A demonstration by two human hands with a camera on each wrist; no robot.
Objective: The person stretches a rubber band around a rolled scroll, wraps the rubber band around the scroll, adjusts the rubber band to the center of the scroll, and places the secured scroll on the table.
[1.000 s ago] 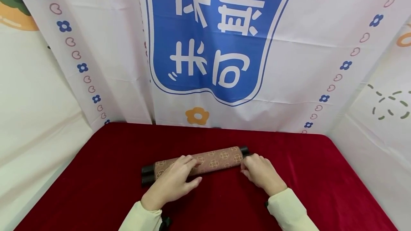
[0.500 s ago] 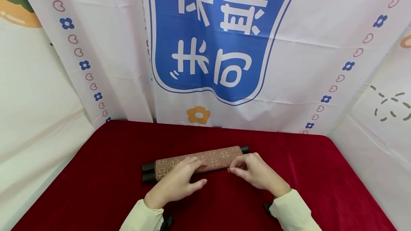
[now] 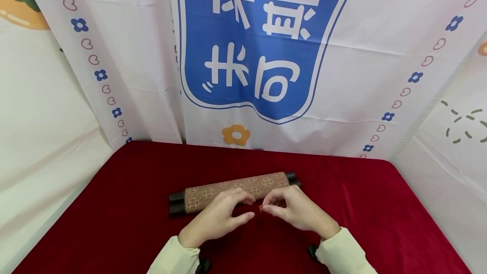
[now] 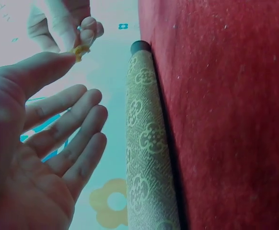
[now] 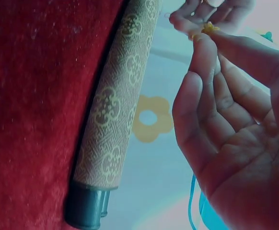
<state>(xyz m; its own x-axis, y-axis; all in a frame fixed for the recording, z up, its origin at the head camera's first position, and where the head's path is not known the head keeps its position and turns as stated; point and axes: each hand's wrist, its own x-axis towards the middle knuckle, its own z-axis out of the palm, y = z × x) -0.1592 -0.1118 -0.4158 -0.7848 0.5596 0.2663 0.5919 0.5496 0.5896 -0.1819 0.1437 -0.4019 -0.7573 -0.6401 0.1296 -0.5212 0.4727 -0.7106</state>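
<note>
A rolled scroll (image 3: 207, 193) in brown cloth with pale flower patterns lies slantwise on the red cloth, black rod ends showing at both sides. In front of its right half, my right hand (image 3: 298, 208) pinches a small amber-yellow piece (image 5: 209, 28) between thumb and fingertips. My left hand (image 3: 222, 217) faces it from the left, thumb and fingers spread apart and holding nothing. In the head view the left fingertips overlap the scroll's front edge, and the left thumb is close to the yellow piece. A thin strand shows by this piece in the left wrist view.
A red velvet cloth (image 3: 365, 215) covers the table. White printed curtains (image 3: 365, 96) with a large blue panel (image 3: 247, 75) stand along the back and both sides.
My right hand has moved left from the scroll's right end, bringing the small yellow piece towards the middle. My left hand has shifted slightly right. The scroll stays nearly in place.
</note>
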